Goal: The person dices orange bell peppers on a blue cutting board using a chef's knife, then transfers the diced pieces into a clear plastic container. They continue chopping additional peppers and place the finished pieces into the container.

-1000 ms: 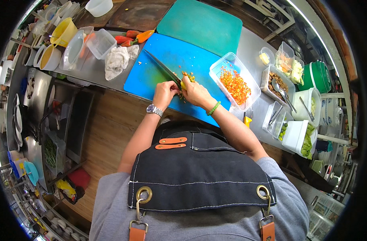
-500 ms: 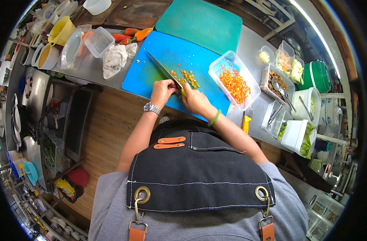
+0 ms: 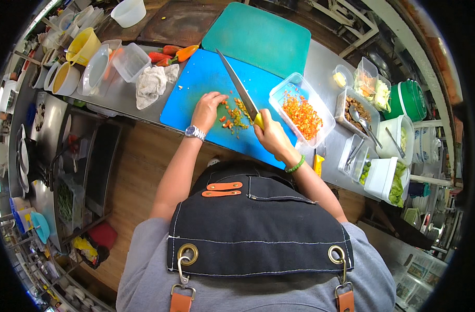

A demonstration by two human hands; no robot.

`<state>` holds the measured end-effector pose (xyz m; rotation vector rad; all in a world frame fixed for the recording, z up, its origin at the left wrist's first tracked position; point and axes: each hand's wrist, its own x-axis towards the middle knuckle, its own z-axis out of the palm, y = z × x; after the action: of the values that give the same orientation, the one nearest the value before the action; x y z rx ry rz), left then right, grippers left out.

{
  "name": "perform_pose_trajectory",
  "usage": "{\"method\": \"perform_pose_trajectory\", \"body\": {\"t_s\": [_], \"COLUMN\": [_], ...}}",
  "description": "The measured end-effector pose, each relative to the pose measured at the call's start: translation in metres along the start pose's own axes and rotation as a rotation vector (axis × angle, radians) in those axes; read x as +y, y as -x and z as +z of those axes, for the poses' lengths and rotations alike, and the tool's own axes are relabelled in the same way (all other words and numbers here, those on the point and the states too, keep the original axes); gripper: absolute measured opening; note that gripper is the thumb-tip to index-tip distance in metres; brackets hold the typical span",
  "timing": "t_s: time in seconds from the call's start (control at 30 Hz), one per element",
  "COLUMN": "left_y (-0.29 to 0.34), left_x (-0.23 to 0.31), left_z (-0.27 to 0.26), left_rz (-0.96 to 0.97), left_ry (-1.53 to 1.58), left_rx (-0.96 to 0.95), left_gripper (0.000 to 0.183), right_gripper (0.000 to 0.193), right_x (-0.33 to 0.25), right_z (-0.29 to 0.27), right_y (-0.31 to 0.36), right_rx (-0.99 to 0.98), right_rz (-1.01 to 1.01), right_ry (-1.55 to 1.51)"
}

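Observation:
My right hand [image 3: 275, 136] is closed around the yellow handle of a kitchen knife [image 3: 240, 86]. Its long blade slants away to the far left over the blue cutting board [image 3: 183, 106]. Chopped green and orange-red pepper pieces [image 3: 238, 115] lie on the board, between my left hand [image 3: 208, 110] and the blade. That left hand rests on the board with its fingers stretched out, apart from the knife, at the left edge of the pieces. Right of the knife stands a clear plastic container [image 3: 328, 125], holding finely diced red and orange pepper [image 3: 302, 115].
Whole red and orange peppers [image 3: 185, 53] lie behind the board, near a crumpled white cloth [image 3: 150, 87]. A green cutting board [image 3: 258, 36] adjoins the blue one. Food tubs [image 3: 386, 177] and a second yellow-handled tool [image 3: 318, 164] are at right; bowls [image 3: 66, 78] are at left.
The knife has lifted off the pieces and moved right with my right hand. My left hand has come away from the blade, its fingers now straightened. The pepper pieces are more spread out.

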<state>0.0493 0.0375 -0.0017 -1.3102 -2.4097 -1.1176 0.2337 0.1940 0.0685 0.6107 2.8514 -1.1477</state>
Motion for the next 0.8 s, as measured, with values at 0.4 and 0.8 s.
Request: {"method": "perform_pose_trajectory", "body": {"t_s": [0.4,0.8], "left_y": [0.004,-0.003], "left_x": [-0.007,-0.005], "left_z": [-0.010,-0.006], "left_rz": [-0.040,0.013], "left_ry": [0.081,0.057], "left_rx": [-0.215,-0.228], "left_gripper": [0.016,0.007], "right_gripper": [0.032,0.040], "right_x": [0.003,0.017], "right_z": [0.026,0.028], "right_y": [-0.004,-0.014], "right_rx": [-0.142,-0.114], "right_rz": [0.047,0.098], "right_ry": [-0.035,0.038]}}
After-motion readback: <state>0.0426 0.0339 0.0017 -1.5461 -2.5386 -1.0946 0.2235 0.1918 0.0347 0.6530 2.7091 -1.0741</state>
